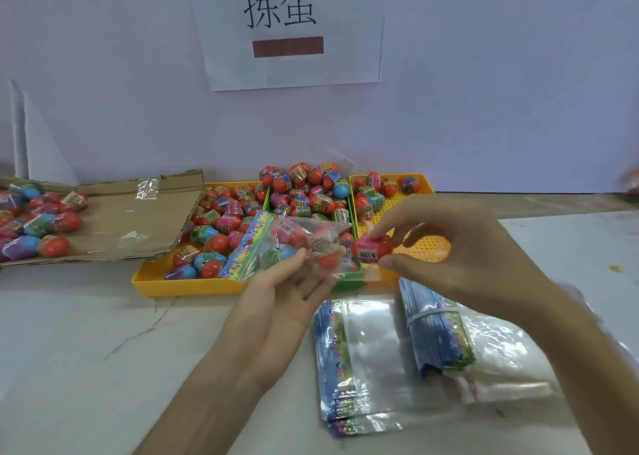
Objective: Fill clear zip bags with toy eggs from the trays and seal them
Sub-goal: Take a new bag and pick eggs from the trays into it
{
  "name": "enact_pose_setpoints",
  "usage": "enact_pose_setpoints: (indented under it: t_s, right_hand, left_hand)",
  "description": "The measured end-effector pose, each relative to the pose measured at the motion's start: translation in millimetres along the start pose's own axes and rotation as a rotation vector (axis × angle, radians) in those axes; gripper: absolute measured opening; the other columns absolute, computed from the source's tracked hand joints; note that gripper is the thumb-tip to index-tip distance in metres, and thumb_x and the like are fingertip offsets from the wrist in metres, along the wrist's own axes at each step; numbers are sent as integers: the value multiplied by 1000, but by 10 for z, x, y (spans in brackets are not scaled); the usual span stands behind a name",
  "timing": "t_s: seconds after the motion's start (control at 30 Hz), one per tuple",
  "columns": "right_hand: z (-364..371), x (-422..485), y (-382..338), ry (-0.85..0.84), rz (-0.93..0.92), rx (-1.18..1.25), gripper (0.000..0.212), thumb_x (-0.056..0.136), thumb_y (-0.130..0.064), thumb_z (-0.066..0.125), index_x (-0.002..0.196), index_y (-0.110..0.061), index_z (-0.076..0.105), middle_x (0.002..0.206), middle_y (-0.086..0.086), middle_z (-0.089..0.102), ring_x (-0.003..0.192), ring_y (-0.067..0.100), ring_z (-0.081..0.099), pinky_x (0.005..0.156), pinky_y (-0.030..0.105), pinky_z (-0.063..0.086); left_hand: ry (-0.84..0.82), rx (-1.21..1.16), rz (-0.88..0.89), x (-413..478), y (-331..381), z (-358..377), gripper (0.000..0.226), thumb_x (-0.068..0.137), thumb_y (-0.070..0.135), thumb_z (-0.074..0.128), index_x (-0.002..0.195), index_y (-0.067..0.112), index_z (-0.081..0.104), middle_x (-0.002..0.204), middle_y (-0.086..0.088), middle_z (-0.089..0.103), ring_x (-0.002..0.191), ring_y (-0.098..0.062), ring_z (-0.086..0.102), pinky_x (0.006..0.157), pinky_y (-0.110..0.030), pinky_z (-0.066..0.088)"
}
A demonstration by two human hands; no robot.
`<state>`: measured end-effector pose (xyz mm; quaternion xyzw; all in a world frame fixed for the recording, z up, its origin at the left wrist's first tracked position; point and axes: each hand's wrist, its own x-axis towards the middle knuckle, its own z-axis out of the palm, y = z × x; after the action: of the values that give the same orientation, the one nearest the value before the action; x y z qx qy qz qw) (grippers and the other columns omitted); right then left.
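pinching egg (373,248), right hand (460,247) palm-down.

Our pale worktop (86,351), on it we see left yellow tray (179,287), green tray (351,282), right yellow tray (420,186), flattened cardboard (121,226), stacked zip bags (363,361)

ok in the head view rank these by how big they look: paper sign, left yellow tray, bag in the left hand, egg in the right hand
1. paper sign
2. left yellow tray
3. zip bag in the left hand
4. toy egg in the right hand
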<state>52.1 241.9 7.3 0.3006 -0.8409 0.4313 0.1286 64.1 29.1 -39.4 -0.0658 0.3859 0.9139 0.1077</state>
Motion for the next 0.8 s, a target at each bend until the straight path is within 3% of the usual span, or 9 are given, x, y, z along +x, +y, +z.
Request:
enact_pose_setpoints:
  t_s: [0.17, 0.27, 0.4, 0.47, 0.57, 0.7, 0.8]
  right_hand:
    - [80, 24, -22, -39, 12, -34, 25, 77, -3, 83, 95, -18, 77, 91, -9, 70, 85, 14, 69, 77, 33, 57]
    - [67, 23, -41, -90, 14, -4, 26, 77, -2, 83, 95, -20, 78, 90, -17, 72, 85, 12, 70, 77, 29, 56]
    - [62, 23, -51, -140, 13, 43, 25, 77, -6, 85, 95, -23, 78, 92, -15, 75, 85, 12, 71, 77, 26, 54]
    - [92, 25, -40, -115, -2, 49, 23, 77, -6, 86, 93, -21, 79, 93, -12, 76, 85, 12, 72, 77, 26, 54]
    - [199, 21, -31, -54, -42, 76, 19, 77, -9, 85, 88, -22, 77, 90, -8, 76, 86, 13, 72, 75, 28, 53]
    - [430, 17, -24, 50, -116, -10, 21, 74, -12, 88, 85, -17, 72, 84, -13, 69, 77, 12, 66, 71, 19, 48]
    - [546, 14, -10, 137, -117, -104, 24, 73, -22, 90, 79, -19, 67, 78, -14, 62, 76, 10, 61, 73, 34, 50]
  left_hand:
    - [-77, -20, -23, -40, 15, 50, 29, 91, 9, 55, 103, -2, 78, 123, -23, 69, 115, -35, 69, 96, -43, 56]
    - [-96, -26, -43, -59, 22, 64, 30, 93, 9, 52, 96, 0, 80, 125, -24, 69, 116, -33, 69, 96, -42, 57]
    - [-76, -38, -53, -46, 22, 49, 39, 89, 9, 55, 122, -11, 65, 135, -27, 62, 130, -37, 58, 112, -49, 44]
    - [-73, -37, -51, -48, 21, 44, 47, 88, 10, 55, 129, -11, 60, 135, -26, 62, 130, -35, 59, 111, -48, 46]
    - [-96, -4, -56, -63, 22, 55, 40, 88, 12, 56, 120, -9, 68, 131, -23, 65, 120, -30, 65, 105, -44, 50]
    - [-74, -7, -70, -48, -22, 20, 44, 94, 14, 56, 127, -14, 59, 137, -33, 55, 139, -40, 46, 114, -47, 43]
    - [-43, -10, -53, -37, -3, 16, 37, 92, 16, 58, 119, -8, 67, 127, -28, 60, 130, -35, 55, 104, -41, 48]
